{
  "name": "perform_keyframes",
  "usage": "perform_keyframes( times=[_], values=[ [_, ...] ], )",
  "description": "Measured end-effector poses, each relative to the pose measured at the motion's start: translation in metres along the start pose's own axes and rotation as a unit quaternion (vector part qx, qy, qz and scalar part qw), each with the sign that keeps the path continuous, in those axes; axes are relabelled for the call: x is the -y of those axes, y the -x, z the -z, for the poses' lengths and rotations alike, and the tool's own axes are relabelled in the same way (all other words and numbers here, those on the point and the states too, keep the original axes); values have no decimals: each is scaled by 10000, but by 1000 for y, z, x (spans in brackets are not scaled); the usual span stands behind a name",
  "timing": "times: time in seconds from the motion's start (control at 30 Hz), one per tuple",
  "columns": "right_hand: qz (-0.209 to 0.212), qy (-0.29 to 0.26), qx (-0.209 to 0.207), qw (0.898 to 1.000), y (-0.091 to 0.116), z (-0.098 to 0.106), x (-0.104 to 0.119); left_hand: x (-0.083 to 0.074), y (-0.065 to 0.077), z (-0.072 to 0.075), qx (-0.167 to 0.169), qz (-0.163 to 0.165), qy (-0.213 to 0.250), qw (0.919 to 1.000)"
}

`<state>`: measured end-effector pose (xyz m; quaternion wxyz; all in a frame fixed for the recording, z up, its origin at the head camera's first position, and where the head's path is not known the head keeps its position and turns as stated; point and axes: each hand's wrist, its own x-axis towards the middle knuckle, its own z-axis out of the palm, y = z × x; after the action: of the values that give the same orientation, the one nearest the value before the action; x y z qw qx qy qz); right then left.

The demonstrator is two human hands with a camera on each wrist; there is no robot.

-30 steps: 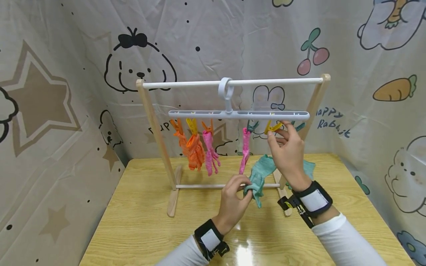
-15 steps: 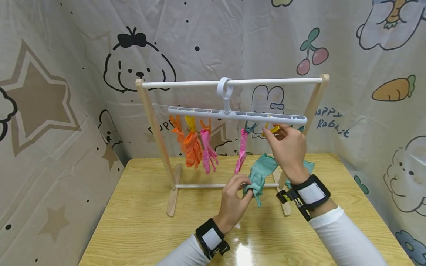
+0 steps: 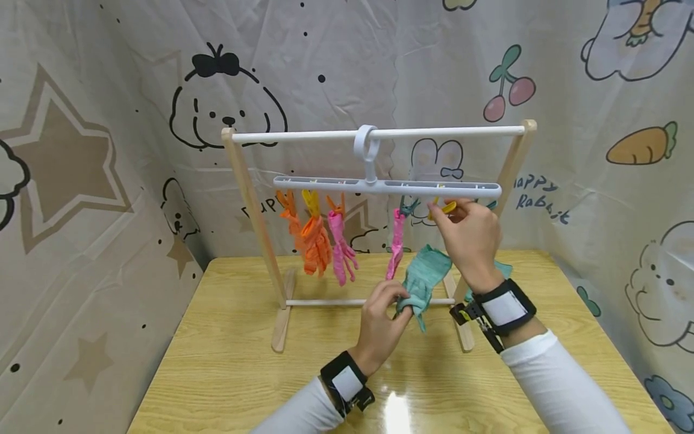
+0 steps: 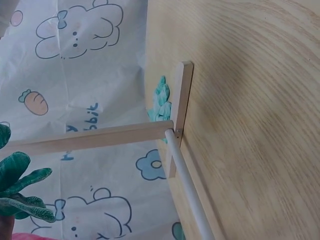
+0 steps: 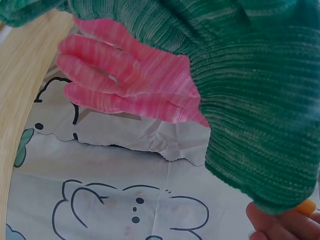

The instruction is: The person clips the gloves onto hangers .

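Note:
My left hand (image 3: 379,328) pinches the finger end of a green knit glove (image 3: 428,271), whose cuff points up toward the hanger. In the right wrist view, this glove's ribbed cuff (image 5: 260,115) fills the upper right. My right hand (image 3: 474,241) pinches a yellow clothespin (image 3: 447,208) that hangs under the right half of a pale grey hanger (image 3: 434,190). Left of it, a teal clothespin (image 3: 408,206) holds a pink glove (image 3: 396,244). The left wrist view shows only green fingertips (image 4: 22,175) at its left edge.
A wooden rack (image 3: 252,223) with a white top rod (image 3: 303,137) carries the hanger. Orange gloves (image 3: 316,244) and another pink glove (image 3: 340,253) hang on its left half. Another green glove (image 4: 161,102) lies on the table (image 3: 233,374) behind the rack's right foot.
My right hand shifted slightly, its fingers now farther over the yellow clothespin. The hanger dipped on the right, then came back nearly level. My left hand raised the green glove's cuff a little.

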<state>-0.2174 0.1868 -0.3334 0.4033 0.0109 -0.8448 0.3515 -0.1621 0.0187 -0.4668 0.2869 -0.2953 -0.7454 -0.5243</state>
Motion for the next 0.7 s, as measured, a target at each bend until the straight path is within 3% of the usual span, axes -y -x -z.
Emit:
perform_keyframes(
  times=[0.27,0.7],
  values=[
    [109,-7,89,9999,-2,1,4,2,-6,-1,-105,-231,-106,9996],
    [14,-34,534,9986,-7,7,8,8,-19,-6,-187,-265,-63,9995]
  ],
)
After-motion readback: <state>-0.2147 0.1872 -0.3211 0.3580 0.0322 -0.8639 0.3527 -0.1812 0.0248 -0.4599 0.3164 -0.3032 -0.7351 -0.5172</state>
